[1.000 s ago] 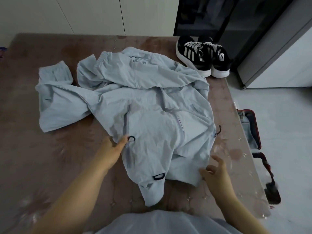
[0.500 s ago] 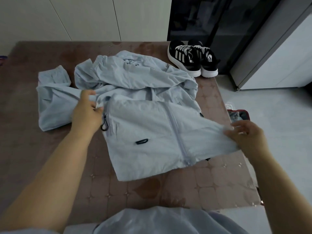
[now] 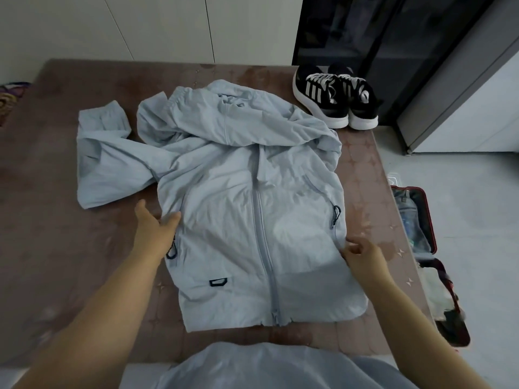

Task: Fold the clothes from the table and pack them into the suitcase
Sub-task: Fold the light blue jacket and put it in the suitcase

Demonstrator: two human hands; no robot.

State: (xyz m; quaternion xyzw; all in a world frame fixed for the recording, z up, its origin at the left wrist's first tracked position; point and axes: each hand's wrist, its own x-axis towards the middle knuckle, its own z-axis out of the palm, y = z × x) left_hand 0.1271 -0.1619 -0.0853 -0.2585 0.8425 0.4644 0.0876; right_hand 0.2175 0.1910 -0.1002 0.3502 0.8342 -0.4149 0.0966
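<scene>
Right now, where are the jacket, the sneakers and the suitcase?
jacket [image 3: 224, 226], head view, on a front panel beside the zip.
sneakers [image 3: 316, 92], head view, on the white-striped side of one shoe.
suitcase [image 3: 428, 220], head view, on its red rim.

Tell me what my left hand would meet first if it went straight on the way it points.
The pale blue zip-up hooded jacket itself. The left hand rests at its side edge with fingers aimed away and slightly right, so it would likely slide onto the jacket's front, toward the shoulder.
</scene>
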